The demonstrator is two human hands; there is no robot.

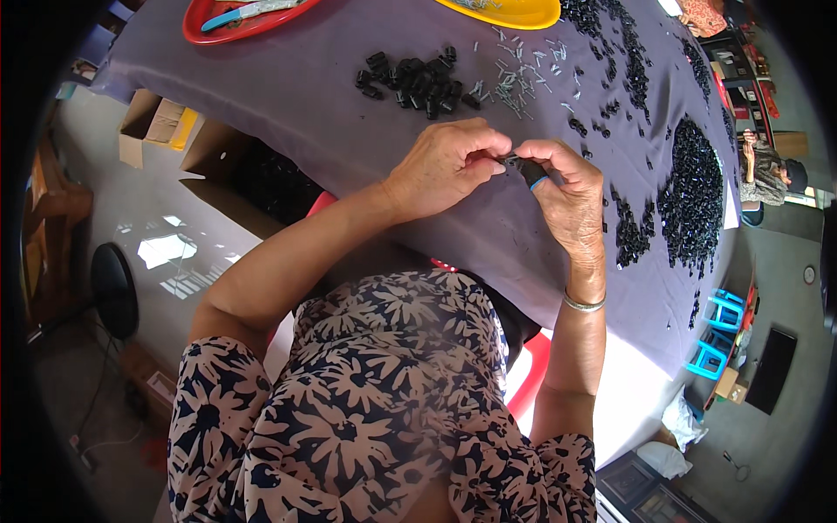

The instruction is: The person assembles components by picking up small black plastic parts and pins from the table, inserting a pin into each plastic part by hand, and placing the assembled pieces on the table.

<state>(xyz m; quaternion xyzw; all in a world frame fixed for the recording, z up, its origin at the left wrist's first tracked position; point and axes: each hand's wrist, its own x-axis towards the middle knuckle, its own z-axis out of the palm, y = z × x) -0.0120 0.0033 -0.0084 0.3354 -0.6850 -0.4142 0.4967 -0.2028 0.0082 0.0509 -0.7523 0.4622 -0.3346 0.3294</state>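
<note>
1. From where I'm standing, the person's left hand (449, 166) is reaching in from the left to just above the middle of the frame, its thumb and forefinger pinching together at the tips
2. The right hand (567, 187) is meeting it just right of center, its fingers bending inward and gripping at the tips; a silvery bracelet (584, 304) is circling that wrist
3. Between the two sets of fingertips, slightly above mid-frame, a small dark piece (513, 161) is being held by both hands; the fingers are hiding much of it, so I'm not telling its exact shape
4. Near the right fingers, a narrow blue band (539, 183) is showing beside something dark; I cannot tell whether it is wrapping a finger
5. Just above the left hand, a heap of black cylindrical parts (427, 85) is lying on the purple-grey tablecloth (340, 148), with silvery metal pins (519, 83) scattering to its right
6. At the top edge, a red tray (253, 32) is carrying a blue-handled tool (231, 19) toward the left, and a yellow tray (532, 23) is sitting right of center
7. Toward the right, a large mass of small black pieces (691, 187) is spreading over the cloth
</note>
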